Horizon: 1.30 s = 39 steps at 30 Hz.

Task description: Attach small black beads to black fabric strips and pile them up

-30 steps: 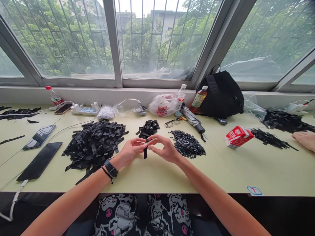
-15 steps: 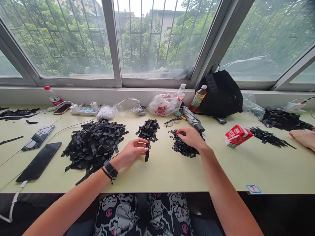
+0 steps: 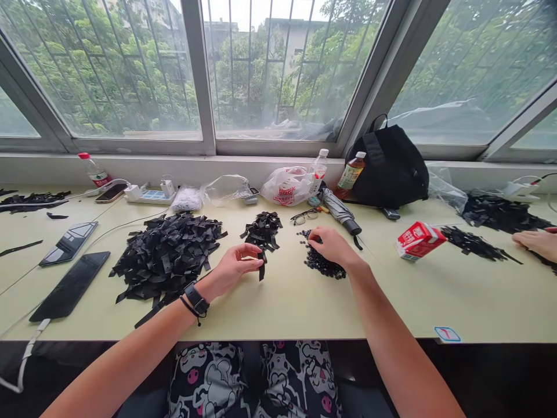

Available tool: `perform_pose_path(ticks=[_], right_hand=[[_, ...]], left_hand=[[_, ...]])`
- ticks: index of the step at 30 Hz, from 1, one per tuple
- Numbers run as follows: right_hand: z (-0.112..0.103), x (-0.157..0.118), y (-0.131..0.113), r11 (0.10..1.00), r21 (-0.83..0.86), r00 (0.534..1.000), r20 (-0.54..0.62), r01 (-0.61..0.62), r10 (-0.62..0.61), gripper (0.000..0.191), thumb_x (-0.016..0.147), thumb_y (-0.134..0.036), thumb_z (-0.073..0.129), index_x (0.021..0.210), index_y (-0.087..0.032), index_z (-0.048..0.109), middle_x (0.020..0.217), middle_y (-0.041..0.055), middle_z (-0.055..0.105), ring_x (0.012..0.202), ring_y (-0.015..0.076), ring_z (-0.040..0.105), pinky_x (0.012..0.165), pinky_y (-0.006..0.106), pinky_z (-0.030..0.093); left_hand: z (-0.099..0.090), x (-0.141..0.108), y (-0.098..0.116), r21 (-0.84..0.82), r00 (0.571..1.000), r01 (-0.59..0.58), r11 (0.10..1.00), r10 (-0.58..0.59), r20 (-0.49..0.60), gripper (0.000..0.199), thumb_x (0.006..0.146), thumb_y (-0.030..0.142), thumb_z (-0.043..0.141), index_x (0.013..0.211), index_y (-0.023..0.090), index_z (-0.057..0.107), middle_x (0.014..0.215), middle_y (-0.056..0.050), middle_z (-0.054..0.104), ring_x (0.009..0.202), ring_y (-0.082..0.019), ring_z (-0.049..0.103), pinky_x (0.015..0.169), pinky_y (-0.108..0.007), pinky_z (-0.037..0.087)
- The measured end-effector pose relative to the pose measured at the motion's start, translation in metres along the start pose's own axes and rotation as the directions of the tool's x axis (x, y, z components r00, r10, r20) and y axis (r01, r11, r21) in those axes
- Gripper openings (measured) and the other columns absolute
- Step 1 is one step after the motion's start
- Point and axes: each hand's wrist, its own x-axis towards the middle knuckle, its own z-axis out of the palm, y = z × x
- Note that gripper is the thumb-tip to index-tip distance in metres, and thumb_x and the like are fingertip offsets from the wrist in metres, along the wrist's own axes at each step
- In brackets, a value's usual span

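Observation:
My left hand (image 3: 237, 266), with a dark watch on its wrist, pinches a short black strip (image 3: 261, 270) that hangs down from the fingertips. Over the left part of a pile of small black round pieces (image 3: 324, 266) is my right hand (image 3: 331, 245), its thumb and fingertips pressed together; whatever they grip is too small to make out. A large heap of black strips (image 3: 167, 255) lies left of my left hand. Behind that hand sits a smaller heap of black strips (image 3: 263, 227).
Eyeglasses (image 3: 304, 216), a folded umbrella (image 3: 339, 210) and a white plastic bag (image 3: 287, 186) lie behind the piles. To the right stand a red carton (image 3: 420, 240) and a black backpack (image 3: 389, 165). Another person's hand (image 3: 537, 242) is at the far right. Phones (image 3: 69, 287) lie left.
My right hand has shifted slightly left over the round pieces. The strip in my left hand has turned a little. The other person's hand now has black strips beneath it.

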Motion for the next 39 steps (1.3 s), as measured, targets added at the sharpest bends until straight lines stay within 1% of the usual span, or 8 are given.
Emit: perform_pose_path(ticks=[9,14,17,20,22,25,32,39], right_hand=[[0.004,0.001,0.002,0.999,-0.022,0.999,-0.033,-0.029,0.028,0.016,0.096,-0.026,0.051,0.087,-0.02,0.063,0.095,0.0081,0.07,0.086,0.0206,0.064,0.079,0.03,0.044],[0.001,0.001,-0.008,0.982,0.189,0.987,-0.155,-0.005,0.035,0.02,0.098,-0.033,0.05,0.086,-0.021,0.059,0.087,0.0068,0.068,0.078,0.0205,0.061,0.074,0.032,0.046],[0.005,-0.001,-0.035,0.871,0.484,0.988,-0.156,0.082,-0.007,0.021,0.097,-0.04,0.054,0.094,-0.021,0.061,0.083,0.0049,0.067,0.072,0.0193,0.061,0.069,0.032,0.049],[0.015,-0.008,-0.073,0.641,0.752,0.988,-0.104,0.155,-0.117,0.025,0.094,-0.043,0.063,0.104,-0.021,0.062,0.084,0.0035,0.068,0.074,0.0191,0.065,0.072,0.034,0.055],[0.023,-0.014,-0.096,0.513,0.841,0.979,-0.085,0.169,-0.183,0.026,0.09,-0.043,0.069,0.103,-0.021,0.064,0.087,0.0036,0.068,0.075,0.0188,0.067,0.075,0.035,0.057],[0.036,-0.022,-0.119,0.397,0.907,0.97,-0.049,0.144,-0.24,0.027,0.087,-0.042,0.074,0.102,-0.021,0.066,0.087,0.0033,0.07,0.077,0.0184,0.068,0.077,0.037,0.059],[0.048,-0.026,-0.125,0.273,0.956,0.965,-0.029,0.103,-0.262,0.024,0.085,-0.035,0.079,0.1,-0.02,0.068,0.087,0.0026,0.072,0.078,0.0169,0.068,0.078,0.035,0.058],[0.045,-0.027,-0.124,0.276,0.957,0.973,-0.023,0.088,-0.23,0.027,0.083,-0.037,0.08,0.1,-0.02,0.069,0.084,0.0025,0.074,0.073,0.0165,0.069,0.078,0.036,0.058]], left_hand=[[-0.001,-0.001,0.0,0.019,1.0,0.011,1.0,-0.011,0.008,0.038,0.072,0.032,0.091,0.104,0.019,0.074,0.094,-0.005,0.071,0.083,-0.014,0.066,0.084,-0.031,0.053],[-0.001,0.0,-0.001,0.035,1.0,-0.007,0.999,0.007,0.004,0.038,0.072,0.032,0.091,0.103,0.018,0.073,0.093,-0.005,0.07,0.08,-0.014,0.066,0.082,-0.031,0.053],[0.001,0.0,-0.001,0.073,0.998,-0.054,0.996,0.055,-0.015,0.038,0.073,0.033,0.09,0.103,0.018,0.072,0.093,-0.005,0.072,0.083,-0.016,0.068,0.082,-0.031,0.052],[0.005,0.0,0.0,0.123,0.989,-0.125,0.985,0.133,-0.063,0.037,0.074,0.032,0.089,0.103,0.018,0.071,0.094,-0.005,0.073,0.088,-0.017,0.069,0.083,-0.03,0.052],[0.007,0.0,0.0,0.145,0.979,-0.165,0.976,0.18,-0.096,0.036,0.074,0.032,0.089,0.102,0.019,0.07,0.094,-0.005,0.074,0.091,-0.018,0.069,0.084,-0.03,0.053],[0.007,0.001,0.0,0.165,0.97,-0.195,0.967,0.215,-0.114,0.035,0.074,0.031,0.089,0.101,0.019,0.069,0.09,-0.004,0.074,0.088,-0.018,0.07,0.083,-0.031,0.054],[0.004,0.002,-0.002,0.173,0.972,-0.21,0.962,0.225,-0.074,0.032,0.078,0.031,0.086,0.101,0.019,0.068,0.09,-0.005,0.077,0.084,-0.019,0.073,0.08,-0.031,0.056],[0.005,0.003,-0.004,0.226,0.957,-0.264,0.938,0.283,-0.055,0.031,0.08,0.031,0.085,0.101,0.018,0.067,0.09,-0.006,0.077,0.084,-0.019,0.074,0.082,-0.032,0.058]])
